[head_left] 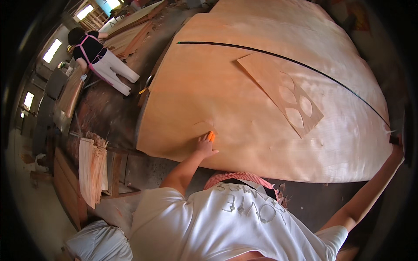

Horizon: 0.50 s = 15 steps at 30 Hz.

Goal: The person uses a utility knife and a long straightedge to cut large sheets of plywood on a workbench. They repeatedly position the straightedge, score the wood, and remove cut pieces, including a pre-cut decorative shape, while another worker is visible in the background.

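A large stack of pale wood veneer sheets (235, 108) spreads in front of me. My left hand (205, 147) is closed around a small orange object (211, 136) on the near left part of the top sheet; its exact kind does not show. Just beyond that hand, a short curved line (203, 122) marks the veneer. Far out at the right edge, my right hand (397, 143) is beside a small dark thing, close to the end of a long black strip (283, 56). The fingers there are too dim to make out. A loose veneer piece with cut-out holes (281, 93) lies across the sheet.
A bundle of narrow veneer strips (92, 169) stands at the left near a wooden frame (116, 172). Something yellow-handled (143, 91) lies by the stack's left edge. Beyond, a person in white trousers (111, 65) works beside more veneer piles (130, 32).
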{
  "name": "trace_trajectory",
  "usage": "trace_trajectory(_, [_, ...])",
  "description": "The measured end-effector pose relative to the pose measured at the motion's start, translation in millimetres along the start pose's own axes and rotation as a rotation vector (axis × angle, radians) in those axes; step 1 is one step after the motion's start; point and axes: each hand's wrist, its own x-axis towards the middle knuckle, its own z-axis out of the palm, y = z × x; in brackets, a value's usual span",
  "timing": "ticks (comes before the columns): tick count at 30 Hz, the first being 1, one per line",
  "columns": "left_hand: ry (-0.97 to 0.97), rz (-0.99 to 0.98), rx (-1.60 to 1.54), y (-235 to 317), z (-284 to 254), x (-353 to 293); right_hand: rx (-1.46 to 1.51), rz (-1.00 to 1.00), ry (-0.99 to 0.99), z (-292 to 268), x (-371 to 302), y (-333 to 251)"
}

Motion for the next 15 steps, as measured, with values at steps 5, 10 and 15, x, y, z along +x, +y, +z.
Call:
trace_trajectory(5, [0.03,0.011,-0.026,12.3,-2.8,9.5,0.04,-0.099,0.235,-68.3,42.1,-9.3])
trace_trajectory(10, [-0.001,-0.048,0.012,13.9,-14.4,6.5,0.146,-0.107,0.595,-86.7,48.9,63.9])
trace_trajectory(15, [0.029,-0.111,0.025,-0.6,-18.0,8.5,-0.486,-0.382,0.474,40.0,27.7,146.7])
